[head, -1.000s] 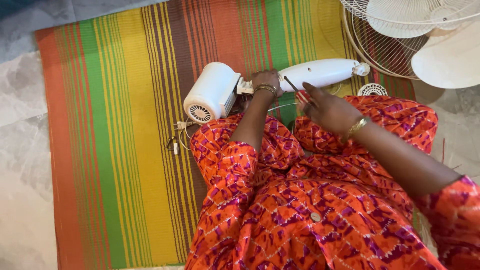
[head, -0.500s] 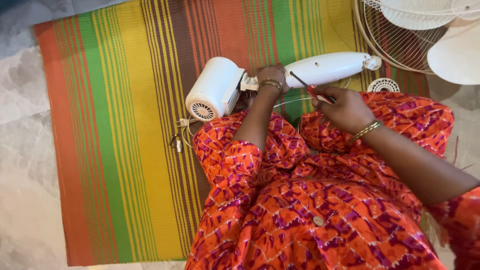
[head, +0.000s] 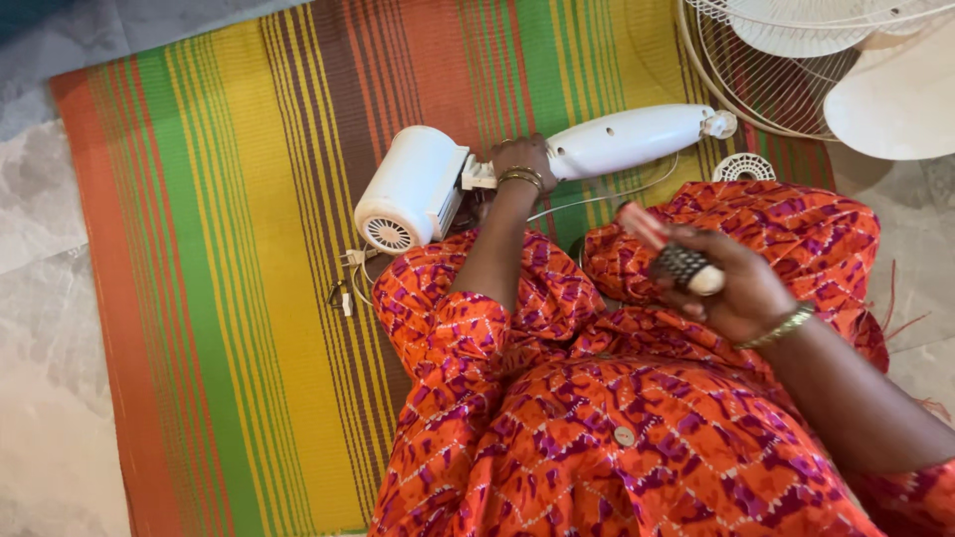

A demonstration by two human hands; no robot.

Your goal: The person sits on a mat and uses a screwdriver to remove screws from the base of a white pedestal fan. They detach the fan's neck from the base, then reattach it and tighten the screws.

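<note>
Now left hand (head: pixel 522 164) on white fan motor (head: pixel 413 189), right hand (head: pixel 731 288) around screwdriver (head: pixel 668 251).

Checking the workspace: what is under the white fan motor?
The white fan motor lies on the striped mat; loose wires trail beside it. Beneath the housing is hidden.

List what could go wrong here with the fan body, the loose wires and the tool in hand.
1. The left hand alone steadies the white fan motor housing at its joint with the stand tube; the rounded body may roll on the striped mat.
2. Loose wires trail beside the knee and could snag.
3. The right hand holds a red-handled tool above the lap; a slip might drop it onto the fabric.
</note>
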